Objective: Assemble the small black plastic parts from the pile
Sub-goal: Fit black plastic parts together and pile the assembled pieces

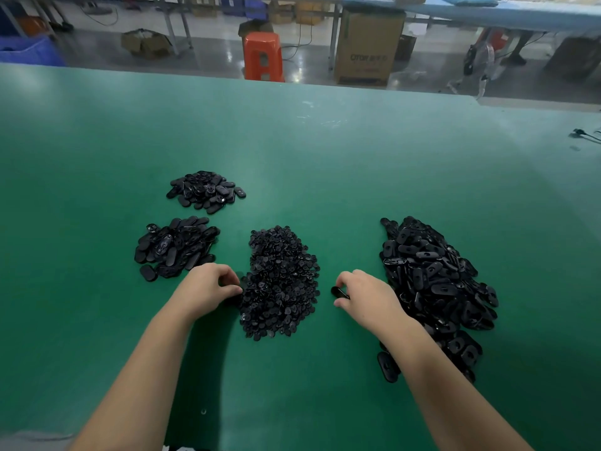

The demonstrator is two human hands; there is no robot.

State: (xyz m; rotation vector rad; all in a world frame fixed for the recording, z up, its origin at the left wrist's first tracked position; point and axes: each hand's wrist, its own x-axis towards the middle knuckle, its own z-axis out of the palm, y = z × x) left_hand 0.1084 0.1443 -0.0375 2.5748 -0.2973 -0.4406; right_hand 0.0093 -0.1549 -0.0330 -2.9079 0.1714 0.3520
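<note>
Oval part [339, 292] pinched in right hand [364, 296]; left hand [208, 288] curled, picking from middle pile [281, 281]. Next: probably mating the pieces.

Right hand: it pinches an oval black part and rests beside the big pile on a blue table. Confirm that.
Not quite: the table is green, not blue, as the head view shows. The rest holds: the right hand pinches an oval black part and sits beside the big pile.
</note>
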